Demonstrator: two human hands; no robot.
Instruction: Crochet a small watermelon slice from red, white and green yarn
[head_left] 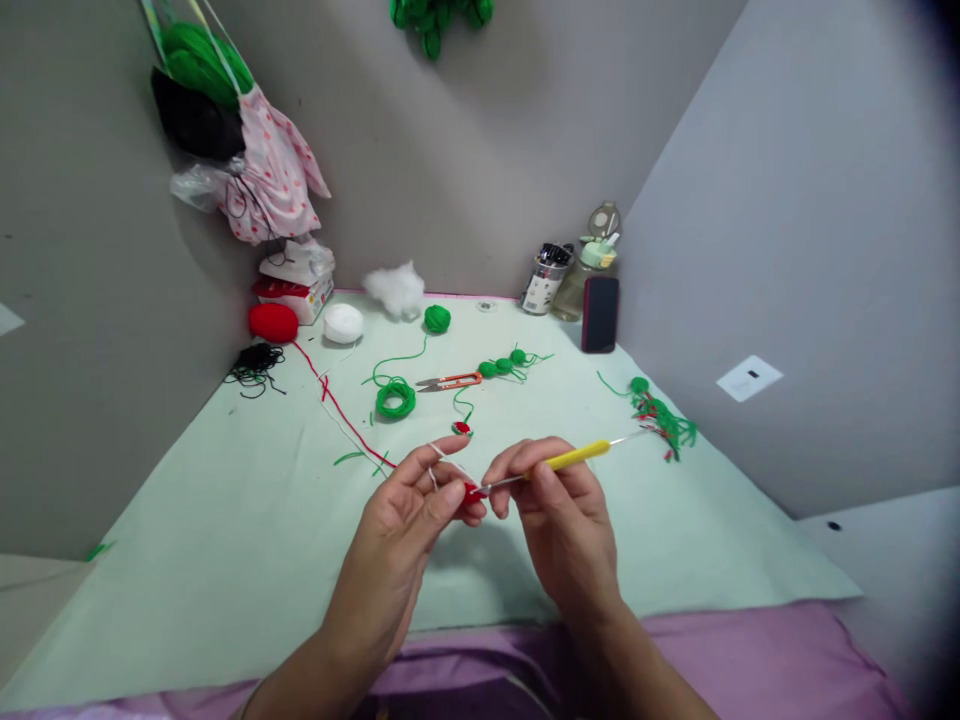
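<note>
Between thumb and fingers, my left hand [416, 505] pinches a small red crochet piece [472, 493], mostly hidden by the fingertips. White yarn [433, 478] loops around its fingers. My right hand [559, 510] is closed on a crochet hook with a yellow handle [577, 456], whose metal tip meets the red piece. Red yarn [345, 410] runs from the left hand back to a red ball [273, 323]. A white ball of yarn [343, 323] sits beside that one. Just beyond the hands lies a small red and white crocheted piece [462, 428] with a green tail.
Orange thread snips [454, 382], a green yarn coil [395, 399], green crocheted pieces [504, 366] and a green ball [437, 319] lie mid-table. White stuffing [397, 290], a phone [601, 315] and a pen cup [546, 280] stand at the back. Yarn scraps [667, 420] lie at right.
</note>
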